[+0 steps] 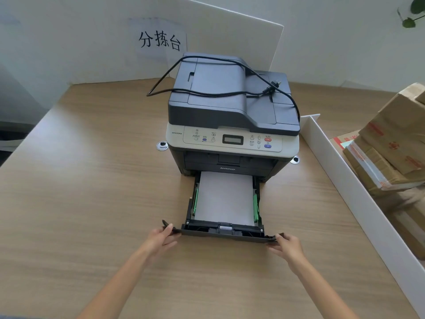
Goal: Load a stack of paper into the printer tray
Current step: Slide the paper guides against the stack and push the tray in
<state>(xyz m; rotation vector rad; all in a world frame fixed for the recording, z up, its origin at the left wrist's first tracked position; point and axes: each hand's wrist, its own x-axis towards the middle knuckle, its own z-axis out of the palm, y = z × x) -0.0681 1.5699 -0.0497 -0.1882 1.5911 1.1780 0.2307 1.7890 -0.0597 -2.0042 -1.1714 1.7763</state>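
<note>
A grey and white printer (232,125) stands on the wooden table. Its black paper tray (220,233) is pulled out toward me, partly still inside the printer. A white stack of paper (225,199) lies flat in the tray between green side guides. My left hand (162,237) grips the left end of the tray's front panel. My right hand (287,246) grips the right end of that panel.
A black power cord (230,93) lies loose on top of the printer. A white divider board (358,192) runs along the right, with cardboard boxes (395,148) behind it. White panels with a paper sign (159,40) stand at the back. Two cable grommets flank the printer.
</note>
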